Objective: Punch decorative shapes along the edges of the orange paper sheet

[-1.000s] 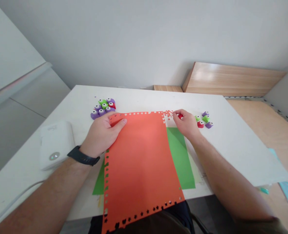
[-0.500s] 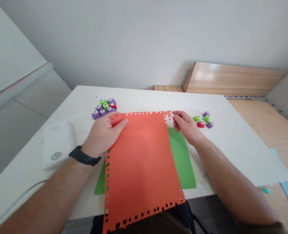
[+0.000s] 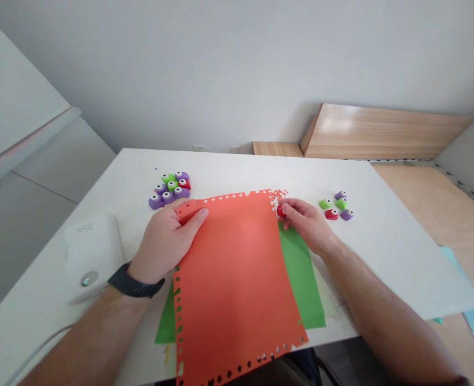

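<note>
Head view: at the left, a white device point(image 3: 94, 252) lies on the white table point(image 3: 240, 169), both sitting slightly lower in view than a second ago. Beyond the dark wristband point(image 3: 134, 281), a cluster of purple, green and red eyed pieces point(image 3: 172, 186) looks unchanged. Just in front of it, the left hand point(image 3: 164, 241) keeps its pinch on the upper left corner of the orange sheet point(image 3: 237, 279), thumb on top. Two wall sockets point(image 3: 198, 148), barely showing earlier, now stand clear of the table's far edge. Right of the orange sheet, part of a green sheet point(image 3: 301, 284) shows from underneath. By the upper right edge, near small orange bits point(image 3: 280, 193), the right hand point(image 3: 311, 222) pinches a red eyed piece point(image 3: 280, 210); it has come closer to that edge. Whether paper sits inside the piece cannot be told. Farther right, five loose pieces point(image 3: 341, 203) have stayed put.
</note>
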{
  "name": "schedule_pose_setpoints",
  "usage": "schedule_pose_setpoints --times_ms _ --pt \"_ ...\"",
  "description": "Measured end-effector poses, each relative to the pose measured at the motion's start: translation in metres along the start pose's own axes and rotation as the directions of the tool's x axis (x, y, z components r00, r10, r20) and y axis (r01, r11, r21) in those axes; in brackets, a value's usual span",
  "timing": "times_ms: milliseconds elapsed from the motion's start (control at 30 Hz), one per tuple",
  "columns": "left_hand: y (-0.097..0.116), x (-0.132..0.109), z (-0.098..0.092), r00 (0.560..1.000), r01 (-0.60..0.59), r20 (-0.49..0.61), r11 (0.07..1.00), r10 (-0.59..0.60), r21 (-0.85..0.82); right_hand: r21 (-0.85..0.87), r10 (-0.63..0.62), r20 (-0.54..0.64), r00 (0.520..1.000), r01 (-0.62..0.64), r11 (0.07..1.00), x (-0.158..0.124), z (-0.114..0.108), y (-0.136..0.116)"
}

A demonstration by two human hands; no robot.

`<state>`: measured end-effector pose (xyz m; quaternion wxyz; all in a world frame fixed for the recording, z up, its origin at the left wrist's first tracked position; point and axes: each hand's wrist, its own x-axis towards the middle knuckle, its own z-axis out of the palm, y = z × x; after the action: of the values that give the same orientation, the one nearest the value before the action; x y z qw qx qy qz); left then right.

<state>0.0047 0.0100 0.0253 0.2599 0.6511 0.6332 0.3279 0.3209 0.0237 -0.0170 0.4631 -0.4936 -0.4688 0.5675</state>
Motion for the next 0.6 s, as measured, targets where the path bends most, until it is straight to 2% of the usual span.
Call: schedule_pose_setpoints --times_ms 267,467,600 --pt "-0.007 0.0054 0.0016 0.997 0.073 -0.003 0.997 -0.073 -0.02 0.109 0.064 0.069 0.996 -0.071 0.992 0.0004 -0.0038 -0.0021" --pt "-0.0078 0.0077 0.0025 0.997 0.075 0.032 0.996 -0.074 -0.044 0.08 0.078 0.083 0.994 -0.085 0.993 0.0002 -0.005 -0.0042" --pt "-0.0082 0.0064 0.0027 0.998 0.061 0.018 0.997 -0.061 -0.035 0.065 0.06 0.084 0.995 -0.066 0.996 0.0003 -0.0041 -0.0052"
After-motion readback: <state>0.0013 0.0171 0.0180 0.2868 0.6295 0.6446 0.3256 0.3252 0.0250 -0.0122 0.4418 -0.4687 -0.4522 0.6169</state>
